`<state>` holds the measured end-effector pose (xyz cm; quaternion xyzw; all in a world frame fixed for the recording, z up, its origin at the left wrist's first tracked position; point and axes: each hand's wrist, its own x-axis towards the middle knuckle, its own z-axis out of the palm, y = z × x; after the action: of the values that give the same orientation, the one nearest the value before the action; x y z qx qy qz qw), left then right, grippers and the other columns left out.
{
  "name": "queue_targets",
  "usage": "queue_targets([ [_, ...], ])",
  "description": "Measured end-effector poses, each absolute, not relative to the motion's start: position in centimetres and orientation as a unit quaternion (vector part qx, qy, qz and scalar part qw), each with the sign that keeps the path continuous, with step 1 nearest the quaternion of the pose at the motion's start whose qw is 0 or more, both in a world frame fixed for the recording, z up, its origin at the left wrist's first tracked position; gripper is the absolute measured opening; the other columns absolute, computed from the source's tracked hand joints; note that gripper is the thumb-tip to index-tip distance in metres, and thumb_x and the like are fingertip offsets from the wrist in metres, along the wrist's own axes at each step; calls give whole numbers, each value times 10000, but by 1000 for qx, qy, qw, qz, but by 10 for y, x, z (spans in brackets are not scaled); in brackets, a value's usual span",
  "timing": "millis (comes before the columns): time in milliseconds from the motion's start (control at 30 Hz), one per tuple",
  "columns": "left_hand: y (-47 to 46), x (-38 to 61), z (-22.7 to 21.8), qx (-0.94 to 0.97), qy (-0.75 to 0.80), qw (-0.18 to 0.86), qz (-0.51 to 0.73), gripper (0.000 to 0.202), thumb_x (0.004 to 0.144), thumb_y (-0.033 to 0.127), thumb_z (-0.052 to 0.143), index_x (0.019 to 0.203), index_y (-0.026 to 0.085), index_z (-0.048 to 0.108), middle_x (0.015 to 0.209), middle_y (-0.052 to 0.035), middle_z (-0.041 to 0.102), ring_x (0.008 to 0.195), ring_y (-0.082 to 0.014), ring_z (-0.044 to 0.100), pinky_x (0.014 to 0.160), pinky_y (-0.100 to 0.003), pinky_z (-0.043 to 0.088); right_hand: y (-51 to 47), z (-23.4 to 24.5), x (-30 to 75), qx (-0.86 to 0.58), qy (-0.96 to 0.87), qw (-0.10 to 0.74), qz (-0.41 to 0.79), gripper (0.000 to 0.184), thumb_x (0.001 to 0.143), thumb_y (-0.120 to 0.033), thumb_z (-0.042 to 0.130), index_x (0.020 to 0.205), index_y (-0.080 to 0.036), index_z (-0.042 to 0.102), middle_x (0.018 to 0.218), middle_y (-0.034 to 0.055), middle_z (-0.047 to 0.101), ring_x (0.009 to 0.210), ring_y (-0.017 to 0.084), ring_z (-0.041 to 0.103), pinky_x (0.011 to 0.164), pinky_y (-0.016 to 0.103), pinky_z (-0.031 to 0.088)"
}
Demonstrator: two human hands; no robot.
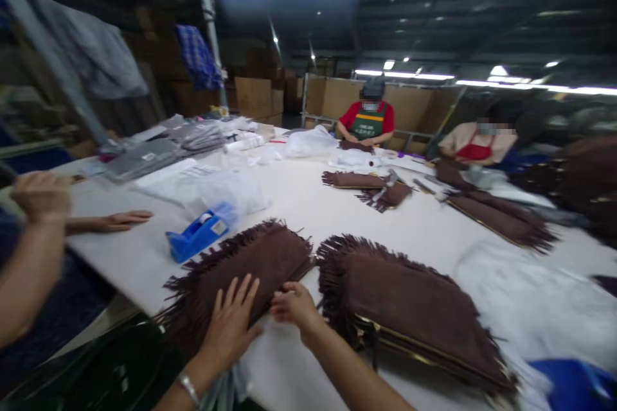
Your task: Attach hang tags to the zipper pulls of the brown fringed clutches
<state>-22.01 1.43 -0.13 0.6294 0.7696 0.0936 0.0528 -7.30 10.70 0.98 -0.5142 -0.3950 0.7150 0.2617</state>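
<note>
Brown fringed pad [241, 270] lies flat on the white table [308, 205], near its close edge. Left hand [230, 321] rests on the pad's near end, palm down, fingers spread wide, gripping nothing. Right hand [295, 304] sits just right of the left, at the pad's near right edge, fingers curled in; they seem to pinch the edge, though blur makes that hard to confirm. Right of the right hand, just beside it: a stack of brown fringed pads [409, 308], larger, with thin pale edges showing under the top layer. Up and left of the left hand, near the pad's far corner: a blue tape dispenser [197, 234]. Beyond that, clear plastic bags [216, 186] and grey folded items [159, 151]. Far left, another person's hand [118, 221] lies flat on the table; a second one [41, 196] is raised above it. Across the table, well away, two people in aprons work at more brown pads [357, 180]. White plastic [530, 295] is heaped far right.
</note>
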Motion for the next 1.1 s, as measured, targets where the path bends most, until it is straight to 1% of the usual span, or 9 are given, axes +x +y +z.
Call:
queue_targets([
  [100, 15, -235, -14, 659, 749, 66, 22, 806, 764, 247, 495, 1489, 247, 142, 1581, -54, 121, 1440, -314, 52, 1125, -560, 90, 72, 29, -8, -466, -565, 276, 623, 147, 749, -162, 619, 896, -164, 611, 669, 16, 661, 573, 155, 630, 565, 267, 504],
  [267, 32, -256, 1, 670, 715, 152, -124, 1129, 517, 99, 567, 1483, 242, 3, 1584, -59, -19, 1434, -347, 11, 1107, -571, 148, 48, 79, 126, -417, -827, 331, 180, 255, 911, -164, 462, 1114, -244, 595, 1068, 59, 663, 1008, 189, 602, 885, 321, 465],
  [400, 43, -235, 25, 656, 721, 164, -151, 1121, 470, 124, 651, 1481, 170, 170, 1573, -144, 87, 1411, -420, 100, 1081, -629, 157, 77, 74, 190, -490, -839, 233, 24, 277, 906, -212, 510, 1174, -223, 579, 1162, 88, 620, 1055, 228, 567, 897, 358, 452],
  [467, 47, -207, 39, 675, 716, 173, -33, 845, 612, 207, 630, 1413, 141, 367, 1524, -165, 288, 1388, -368, 243, 1100, -563, 194, 87, 62, 201, -486, -852, 196, -16, 274, 907, -183, 504, 1166, -211, 590, 1131, 92, 630, 1010, 231, 573, 857, 358, 452],
  [533, 50, -166, 53, 691, 674, 211, 157, 489, 796, 303, 508, 1261, 156, 541, 1367, -140, 520, 1281, -269, 441, 1069, -410, 319, 92, 54, 204, -466, -867, 168, -57, 309, 898, -118, 490, 1184, -187, 582, 1128, 102, 628, 995, 239, 565, 840, 369, 436],
  [600, 51, -120, 64, 648, 647, 280, 289, 321, 858, 380, 458, 1027, 185, 649, 1093, -92, 670, 1037, -233, 599, 886, -329, 458, 94, 54, 204, -441, -881, 149, -85, 338, 882, -68, 478, 1194, -160, 573, 1121, 115, 624, 985, 247, 554, 831, 377, 421],
  [733, 41, -41, 70, 553, 645, 339, 405, 315, 872, 435, 463, 803, 189, 648, 741, -27, 652, 735, -194, 597, 655, -278, 442, 95, 66, 209, -419, -889, 167, -83, 262, 887, -65, 459, 1090, -141, 606, 1016, 110, 629, 913, 237, 548, 801, 365, 412],
  [900, 27, 17, 66, 422, 625, 453, 476, 382, 828, 481, 548, 1024, 172, 657, 803, -36, 684, 720, -183, 591, 609, -260, 408, 89, 67, 219, -409, -882, 230, -48, 274, 902, -66, 414, 1098, -137, 591, 1030, 119, 615, 944, 248, 527, 829, 371, 397],
  [1100, 17, 46, 65, 326, 598, 553, 480, 426, 708, 503, 695, 896, 121, 710, 764, -64, 683, 680, -164, 568, 569, -250, 415, 68, 54, 229, -435, -864, 252, 10, 239, 919, -99, 429, 1091, -173, 576, 1040, 87, 610, 957, 226, 502, 846, 360, 384],
])
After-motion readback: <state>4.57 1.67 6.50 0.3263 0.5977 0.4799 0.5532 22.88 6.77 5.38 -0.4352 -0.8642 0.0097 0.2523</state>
